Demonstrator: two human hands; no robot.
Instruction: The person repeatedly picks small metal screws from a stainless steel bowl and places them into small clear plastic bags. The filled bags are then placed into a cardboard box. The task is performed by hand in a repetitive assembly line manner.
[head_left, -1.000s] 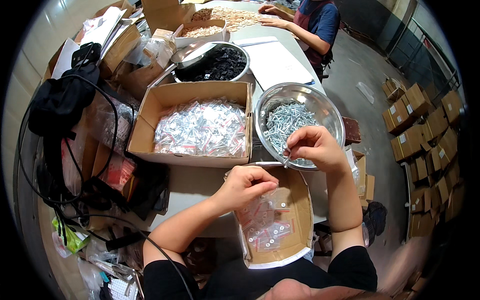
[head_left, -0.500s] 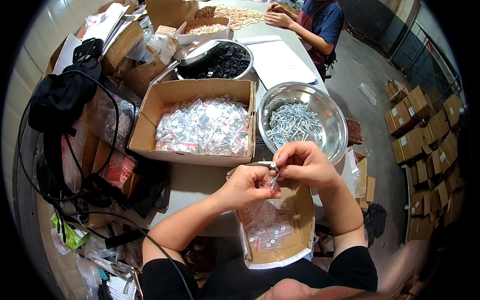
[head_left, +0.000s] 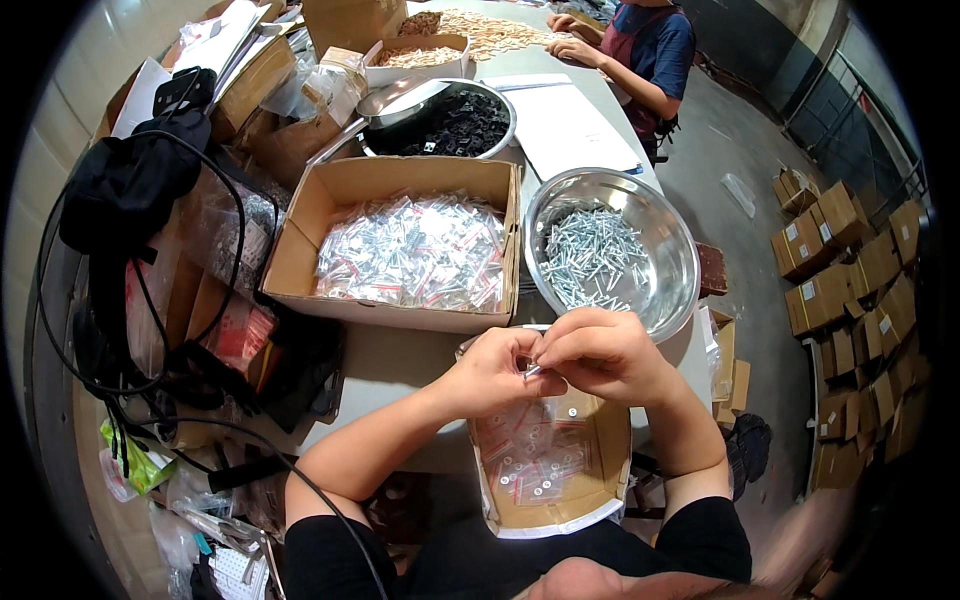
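Observation:
Over the far end of a shallow cardboard tray (head_left: 597, 500), my two hands meet. My left hand (head_left: 490, 372) is closed, and the end of a shiny metal screw (head_left: 531, 370) shows at its fingertips. My right hand (head_left: 605, 355) pinches right beside it with the thumb and fingers pressed together; what lies between them is hidden. Small clear zip bags (head_left: 540, 470) with red strips and white round pieces lie in the tray. Just beyond my right hand stands a steel bowl (head_left: 675, 250) with loose silver screws (head_left: 595, 250).
A cardboard box (head_left: 390, 312) of filled bags (head_left: 410, 250) stands beyond my left hand. Farther back are a bowl of black parts (head_left: 460, 125), white paper (head_left: 570, 125) and wooden pieces (head_left: 480, 32). A co-worker (head_left: 650, 60) is at the far right. Black cables (head_left: 240, 440) hang at left.
Both hands have lowered slightly and drawn closer together, and the right fingers now cover more of what is held. The co-worker's hands have moved down toward the table. The view has shifted a little.

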